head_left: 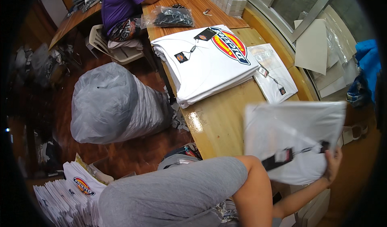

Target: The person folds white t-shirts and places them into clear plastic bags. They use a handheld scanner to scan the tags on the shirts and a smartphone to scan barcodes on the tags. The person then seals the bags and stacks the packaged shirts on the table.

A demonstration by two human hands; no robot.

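At the right, my right hand (pixel 332 165) is closed on the edge of a clear-bagged folded white T-shirt (pixel 296 126). The package is smeared by motion and hangs tilted beside the table, with a dark hang tag (pixel 278 159) showing through. My left hand is out of sight. A bent limb in grey cloth (pixel 173 188) crosses the lower middle. Beyond the package, a stack of folded white T-shirts (pixel 181 78) lies on the wooden table (pixel 225 122), a printed emblem and dark tags on top. Another bagged white T-shirt (pixel 274 67) lies to its right.
A large stuffed grey plastic bag (pixel 117 102) stands on the floor at left. White packaged shirts (pixel 68 198) are piled lower left. A person in purple (pixel 121 9) sits on a plastic chair at the far table, near a bag of dark items (pixel 173 17). Small boxes (pixel 227 1) stand behind.
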